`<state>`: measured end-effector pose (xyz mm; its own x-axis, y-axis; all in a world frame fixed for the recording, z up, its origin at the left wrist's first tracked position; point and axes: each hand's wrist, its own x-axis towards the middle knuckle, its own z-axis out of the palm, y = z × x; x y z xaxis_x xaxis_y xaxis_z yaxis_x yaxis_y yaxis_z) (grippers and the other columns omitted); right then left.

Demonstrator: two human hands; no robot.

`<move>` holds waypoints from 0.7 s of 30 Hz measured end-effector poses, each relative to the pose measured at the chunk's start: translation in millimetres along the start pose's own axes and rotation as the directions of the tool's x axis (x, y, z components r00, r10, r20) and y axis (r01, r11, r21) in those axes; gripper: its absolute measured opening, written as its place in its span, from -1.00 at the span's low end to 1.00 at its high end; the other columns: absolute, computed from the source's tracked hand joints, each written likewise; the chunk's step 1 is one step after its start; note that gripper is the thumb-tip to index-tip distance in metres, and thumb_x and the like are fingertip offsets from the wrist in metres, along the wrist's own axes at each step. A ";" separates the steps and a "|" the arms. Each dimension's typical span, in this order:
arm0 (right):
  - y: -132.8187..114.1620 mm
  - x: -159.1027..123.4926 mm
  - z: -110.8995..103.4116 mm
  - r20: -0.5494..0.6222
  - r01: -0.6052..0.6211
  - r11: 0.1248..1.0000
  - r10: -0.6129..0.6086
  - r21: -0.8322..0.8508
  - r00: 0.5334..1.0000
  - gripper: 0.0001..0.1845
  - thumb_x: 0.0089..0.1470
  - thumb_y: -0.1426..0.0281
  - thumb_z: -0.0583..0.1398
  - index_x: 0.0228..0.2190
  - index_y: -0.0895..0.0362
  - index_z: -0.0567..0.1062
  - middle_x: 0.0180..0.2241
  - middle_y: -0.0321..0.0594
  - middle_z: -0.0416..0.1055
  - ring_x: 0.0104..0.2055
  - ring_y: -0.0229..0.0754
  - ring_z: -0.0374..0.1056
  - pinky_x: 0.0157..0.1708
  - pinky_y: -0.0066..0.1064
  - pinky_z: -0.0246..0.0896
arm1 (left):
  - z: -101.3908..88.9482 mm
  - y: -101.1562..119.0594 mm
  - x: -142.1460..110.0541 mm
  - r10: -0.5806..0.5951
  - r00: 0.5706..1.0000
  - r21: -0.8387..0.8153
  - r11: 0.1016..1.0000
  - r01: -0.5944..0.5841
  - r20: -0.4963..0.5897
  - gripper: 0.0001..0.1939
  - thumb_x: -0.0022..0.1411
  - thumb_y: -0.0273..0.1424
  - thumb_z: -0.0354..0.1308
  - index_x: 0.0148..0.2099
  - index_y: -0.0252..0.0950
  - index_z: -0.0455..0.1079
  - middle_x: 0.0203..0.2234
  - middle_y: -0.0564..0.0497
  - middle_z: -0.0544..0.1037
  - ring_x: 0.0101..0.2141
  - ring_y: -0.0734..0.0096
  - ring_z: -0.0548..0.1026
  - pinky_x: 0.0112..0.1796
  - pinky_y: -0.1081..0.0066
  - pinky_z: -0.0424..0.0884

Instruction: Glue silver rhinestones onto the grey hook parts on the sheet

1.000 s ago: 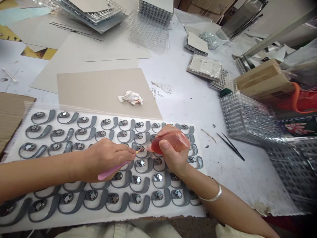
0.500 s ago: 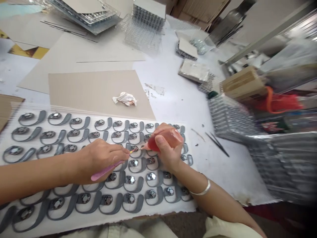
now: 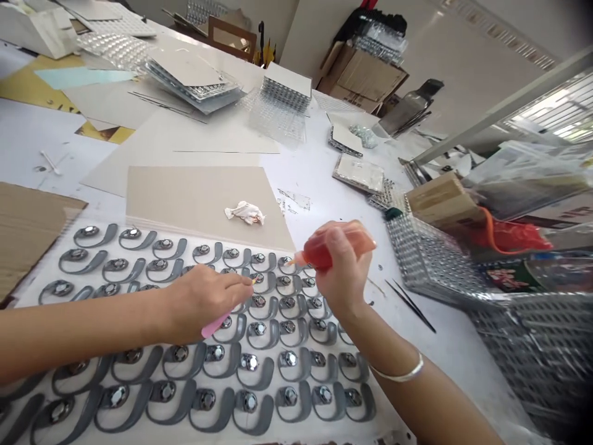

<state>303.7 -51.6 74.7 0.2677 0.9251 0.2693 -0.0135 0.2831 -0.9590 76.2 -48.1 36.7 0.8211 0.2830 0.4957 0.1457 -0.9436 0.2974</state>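
Note:
Rows of grey curved bands, each with a round stone-set metal piece such as this one point(image 3: 250, 402), lie on a white sheet point(image 3: 273, 377). My left hand point(image 3: 204, 303) is closed around a slim pink-handled tool point(image 3: 215, 324); its yellowish tip touches or hovers just over one round piece in the middle rows. Whether the tool is a brush or a pick, I cannot tell. My right hand point(image 3: 345, 278) grips a clear squeeze bottle point(image 3: 340, 244) of red-orange liquid, tilted with its nozzle pointing left above the upper rows.
A crumpled white tissue point(image 3: 245, 212) rests on a beige card point(image 3: 185, 198) beyond the sheet. Black tweezers point(image 3: 411, 304) lie to the right. Clear plastic trays point(image 3: 426, 253) and a cardboard box point(image 3: 440, 201) crowd the right side. Card-topped tray stacks point(image 3: 194, 77) stand farther back.
My right hand has drawn the bottle up and to the right, so its nozzle is now apart from the left hand's tool tip. The camera view has tilted up.

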 end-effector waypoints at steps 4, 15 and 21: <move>18.6 -4.2 9.9 0.113 -0.031 0.999 0.034 -0.034 0.993 -0.73 0.03 0.22 0.26 -0.54 0.09 0.35 -0.66 -0.41 0.28 -0.66 -0.30 0.32 -0.67 -0.44 0.26 | 2.1 2.3 0.5 0.027 0.999 0.036 0.999 -0.028 0.025 -0.68 0.13 -0.68 -0.07 -0.04 -0.55 0.27 -0.18 -0.27 0.57 -0.37 0.32 0.60 -0.65 0.49 0.44; 33.1 -11.7 13.7 0.161 0.034 0.984 -0.006 -0.172 0.987 -0.71 0.05 0.25 0.25 -0.59 0.13 0.37 -0.63 -0.37 0.32 -0.59 -0.32 0.28 -0.55 -0.42 0.21 | 0.0 15.6 8.2 0.087 0.992 0.236 0.966 -0.105 0.087 -0.69 0.23 -0.68 -0.18 -0.16 -0.61 0.38 -0.25 -0.34 0.59 -0.49 0.35 0.58 -0.66 0.47 0.47; 32.6 -12.6 14.9 0.187 0.035 0.976 0.006 -0.216 0.982 -0.69 0.04 0.23 0.25 -0.60 0.14 0.38 -0.61 -0.34 0.31 -0.58 -0.31 0.26 -0.54 -0.39 0.19 | 0.6 19.2 9.7 0.123 0.988 0.307 0.940 -0.147 0.095 -0.69 0.21 -0.71 -0.16 -0.17 -0.61 0.42 -0.27 -0.37 0.59 -0.50 0.32 0.58 -0.65 0.46 0.48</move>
<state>285.6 -50.3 41.3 0.0825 0.9578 0.2753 0.2043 0.2541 -0.9453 87.3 -63.6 46.7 0.8813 0.1469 0.4491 0.1858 -0.9816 -0.0437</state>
